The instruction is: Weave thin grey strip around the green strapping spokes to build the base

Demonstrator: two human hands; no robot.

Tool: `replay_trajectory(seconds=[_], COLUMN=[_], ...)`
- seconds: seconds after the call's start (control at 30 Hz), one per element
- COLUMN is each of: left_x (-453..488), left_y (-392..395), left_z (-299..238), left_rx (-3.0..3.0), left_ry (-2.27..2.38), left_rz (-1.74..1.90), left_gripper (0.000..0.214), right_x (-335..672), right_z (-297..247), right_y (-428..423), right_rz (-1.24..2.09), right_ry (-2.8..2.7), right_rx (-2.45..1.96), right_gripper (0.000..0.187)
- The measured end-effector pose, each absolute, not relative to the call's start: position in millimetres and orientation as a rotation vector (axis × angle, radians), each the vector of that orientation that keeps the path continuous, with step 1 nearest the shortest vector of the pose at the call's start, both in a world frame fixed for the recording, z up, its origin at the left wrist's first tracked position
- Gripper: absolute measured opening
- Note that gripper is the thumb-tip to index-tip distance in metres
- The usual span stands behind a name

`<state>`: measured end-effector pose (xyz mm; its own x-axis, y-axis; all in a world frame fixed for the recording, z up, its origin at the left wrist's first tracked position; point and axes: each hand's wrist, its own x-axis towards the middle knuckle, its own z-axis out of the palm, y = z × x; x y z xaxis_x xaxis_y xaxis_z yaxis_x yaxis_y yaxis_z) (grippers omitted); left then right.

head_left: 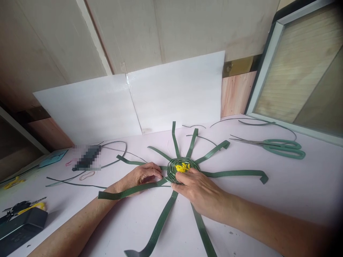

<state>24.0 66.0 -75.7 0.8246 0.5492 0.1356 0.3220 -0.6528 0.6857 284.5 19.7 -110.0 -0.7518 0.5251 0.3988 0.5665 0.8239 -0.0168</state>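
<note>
A small woven disc (183,168) of green strapping lies on the pale table (294,192), just in front of the person, with a tuft of yellow (182,167) at its centre. Flat green strips (235,173) fan out from it like spokes in every direction. The right hand (200,189) lies palm down on the disc's near rim, fingers close together and pressed onto the weave. The left hand (142,175) sits just left of the disc, thumb and fingertips drawn together on a thin strand (164,176) that runs into the coil; its wrist lies over one of the spokes. Green-handled scissors (278,147) lie well off to the right. A rubber band (87,175) lies to the left, and white sheets (160,100) lean against the wall behind.
</note>
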Motion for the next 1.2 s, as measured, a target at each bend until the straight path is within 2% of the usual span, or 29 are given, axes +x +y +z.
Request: replay_trajectory(seconds=[0.23,0.37,0.53,0.77,0.97,1.2], left_x=[27,29,33,40,49,62], left_y=[61,58,53,64,81,101], left_z=[-66,-63,-66,-79,-88,-98], left_rx=[2.398,2.418,2.489,2.653,2.620,2.970], left_ry=[0.669,0.729,0.772,0.716,0.668,0.630], left_rz=[0.422,0.371,0.436,0.559,0.563,0.646], left_gripper=[0.017,0.019,0.012,0.014,0.014,0.030], right_x=[286,286,286,290,291,292], right_z=[-109,-107,-108,-109,-110,-108], right_y=[19,18,18,25,26,28], right_rz=[-0.117,-0.113,-0.103,-0.072,-0.062,-0.054], right_ry=[-2.625,-2.624,-2.601,-2.578,-2.564,-2.547], right_rx=[-0.807,-0.798,-0.805,-0.849,-0.840,-0.852], right_gripper=[0.055,0.051,0.054,0.044,0.046,0.043])
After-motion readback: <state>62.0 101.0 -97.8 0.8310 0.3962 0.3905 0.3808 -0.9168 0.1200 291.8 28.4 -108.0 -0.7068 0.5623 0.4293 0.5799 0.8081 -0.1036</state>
